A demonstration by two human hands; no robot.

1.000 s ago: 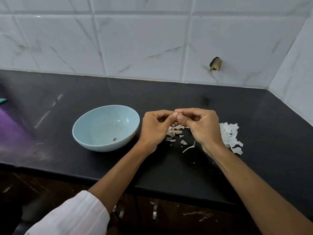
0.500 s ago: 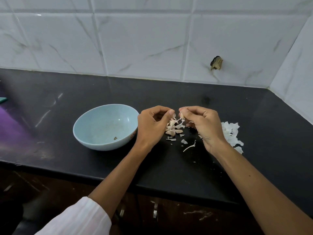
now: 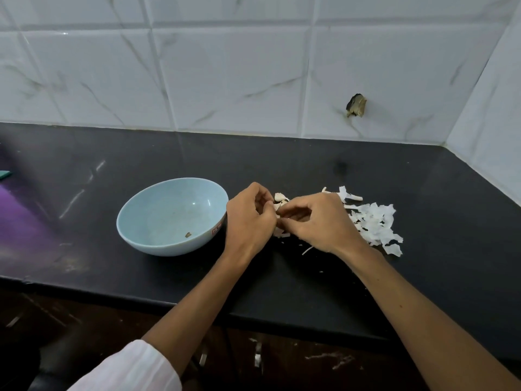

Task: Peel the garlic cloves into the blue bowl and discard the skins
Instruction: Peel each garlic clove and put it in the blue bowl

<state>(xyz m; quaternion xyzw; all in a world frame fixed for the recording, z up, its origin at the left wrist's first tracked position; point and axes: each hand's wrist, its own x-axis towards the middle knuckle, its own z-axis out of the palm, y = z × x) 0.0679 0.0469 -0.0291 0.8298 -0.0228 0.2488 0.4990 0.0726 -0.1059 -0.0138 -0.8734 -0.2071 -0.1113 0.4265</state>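
Observation:
The light blue bowl (image 3: 172, 215) sits on the black counter (image 3: 282, 280), holding only a small brown scrap. Just right of it, my left hand (image 3: 249, 221) and my right hand (image 3: 321, 221) meet fingertip to fingertip. Between them they pinch a small garlic piece with loose pale skin (image 3: 279, 206); which hand carries its weight is hidden. More garlic bits (image 3: 280, 197) lie on the counter behind the fingers. A heap of white peeled skins (image 3: 375, 221) spreads to the right of my right hand.
White tiled walls close the counter at the back and right, with a broken hole (image 3: 356, 105) in one tile. A teal edge (image 3: 5, 174) and a purple sheen show at far left. The counter's front edge runs below my forearms.
Both hands have lowered slightly and come together again over the garlic after pulling apart half a second ago. The camera view shifted, showing more of the skin heap.

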